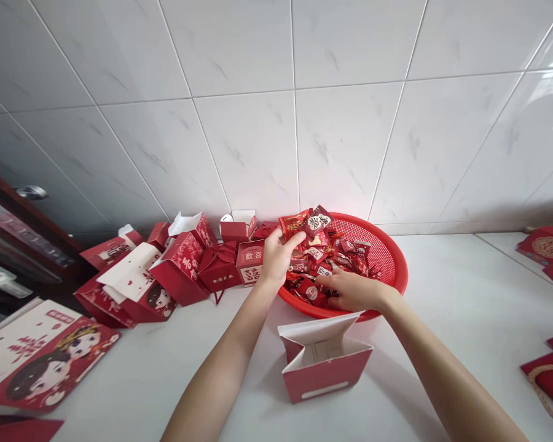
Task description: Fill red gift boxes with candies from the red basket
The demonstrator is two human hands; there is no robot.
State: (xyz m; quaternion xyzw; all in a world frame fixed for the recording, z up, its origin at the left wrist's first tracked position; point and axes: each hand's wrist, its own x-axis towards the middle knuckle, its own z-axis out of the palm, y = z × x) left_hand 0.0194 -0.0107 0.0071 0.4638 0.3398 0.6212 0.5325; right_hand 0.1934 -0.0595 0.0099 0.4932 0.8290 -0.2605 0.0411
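Observation:
A red plastic basket (399, 270) holds a heap of red wrapped candies (348, 255). At its left side my left hand (279, 255) is closed on several wrapped candies (319, 220), raised above the heap. My right hand (352, 288) reaches down into the basket, its fingertips among the candies and partly hidden; whether it grips any I cannot make out. Between my forearms, in front of the basket, stands a red paper box (327, 371) with its top open and its white inside showing.
Several red gift boxes (179, 270) stand along the tiled wall (239, 141) to the left. A larger printed box (41, 356) sits at the near left, by a dark cabinet (23, 258). Red bags, one with a rope handle (550, 368), lie at the right edge of the white counter (456, 307).

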